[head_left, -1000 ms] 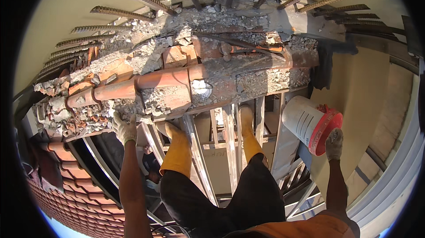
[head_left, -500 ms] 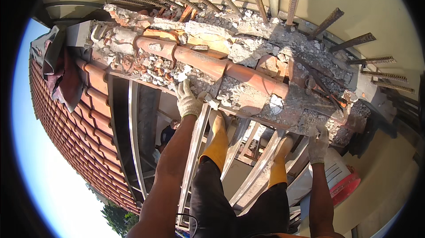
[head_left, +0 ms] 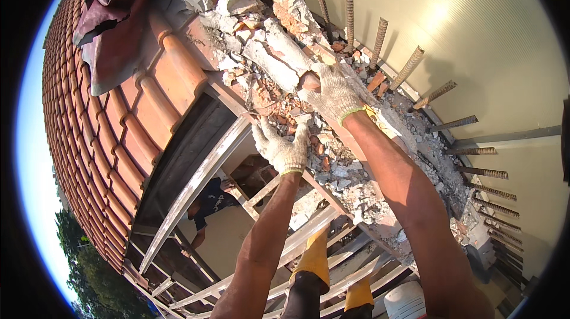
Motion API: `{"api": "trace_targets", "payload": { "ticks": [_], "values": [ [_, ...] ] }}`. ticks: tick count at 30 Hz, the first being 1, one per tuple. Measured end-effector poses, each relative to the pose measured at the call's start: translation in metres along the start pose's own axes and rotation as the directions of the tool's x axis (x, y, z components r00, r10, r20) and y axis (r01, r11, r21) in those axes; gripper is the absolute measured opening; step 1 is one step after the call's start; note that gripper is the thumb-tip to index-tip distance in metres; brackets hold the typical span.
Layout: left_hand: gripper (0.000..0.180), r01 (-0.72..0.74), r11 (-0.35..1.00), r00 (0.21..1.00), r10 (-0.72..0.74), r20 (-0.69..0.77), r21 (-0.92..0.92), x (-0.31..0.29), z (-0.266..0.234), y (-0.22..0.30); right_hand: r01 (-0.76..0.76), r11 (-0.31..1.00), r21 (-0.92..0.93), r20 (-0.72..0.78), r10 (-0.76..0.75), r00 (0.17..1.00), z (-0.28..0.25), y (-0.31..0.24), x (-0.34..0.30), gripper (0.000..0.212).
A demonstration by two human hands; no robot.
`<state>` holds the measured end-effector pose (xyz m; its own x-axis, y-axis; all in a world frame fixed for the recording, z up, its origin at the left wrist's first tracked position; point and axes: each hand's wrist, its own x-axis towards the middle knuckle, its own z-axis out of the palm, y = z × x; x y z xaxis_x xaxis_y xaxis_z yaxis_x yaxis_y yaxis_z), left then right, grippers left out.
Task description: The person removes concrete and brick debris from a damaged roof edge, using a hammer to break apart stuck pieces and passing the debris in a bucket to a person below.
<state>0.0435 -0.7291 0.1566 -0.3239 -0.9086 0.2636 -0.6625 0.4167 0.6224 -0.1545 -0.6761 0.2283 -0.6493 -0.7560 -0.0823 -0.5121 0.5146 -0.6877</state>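
Both hands wear pale knitted work gloves. My right hand [head_left: 339, 94] reaches across the rubble-covered ledge, its thumb and fingers closed round the end of a terracotta ridge tile [head_left: 310, 81]. A long piece crusted with white mortar [head_left: 270, 61] lies just beyond it. My left hand [head_left: 284, 148] rests at the ledge's near edge with thumb and fingers apart, touching broken brick and mortar rubble [head_left: 279, 106]. Nothing shows in its grasp. What lies under its fingertips is partly hidden.
Rusty rebar rods [head_left: 380, 43] stick up along the pale corrugated wall [head_left: 475, 16]. Roof tiles [head_left: 133, 117] slope away at left beside a crumpled dark red sheet [head_left: 116, 52]. Below is a metal frame [head_left: 199, 185] with open gaps, and another person [head_left: 211, 203]. My yellow boots [head_left: 313, 254] are on the frame.
The view has swung left along the ledge. My right hand has left the ledge's right end and come over to the ridge tile. My left hand remains at the near edge.
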Motion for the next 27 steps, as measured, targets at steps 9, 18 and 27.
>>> {"api": "trace_targets", "payload": {
  "ticks": [9,18,27],
  "values": [
    [0.086,0.161,0.985,0.979,-0.152,0.139,-0.056,0.019,0.007,-0.007,-0.202,0.948,-0.247,0.023,0.214,0.977,0.031,-0.034,0.107,0.116],
    [0.088,0.153,0.981,0.983,-0.137,0.125,-0.122,0.021,0.012,-0.008,-0.038,0.922,-0.385,-0.160,-0.026,0.987,0.060,-0.048,0.088,0.127],
    [0.085,0.045,0.999,0.997,-0.044,0.070,-0.013,0.016,0.016,-0.005,-0.043,0.895,-0.444,0.097,0.096,0.991,0.028,-0.068,0.106,0.132]
  ]
}}
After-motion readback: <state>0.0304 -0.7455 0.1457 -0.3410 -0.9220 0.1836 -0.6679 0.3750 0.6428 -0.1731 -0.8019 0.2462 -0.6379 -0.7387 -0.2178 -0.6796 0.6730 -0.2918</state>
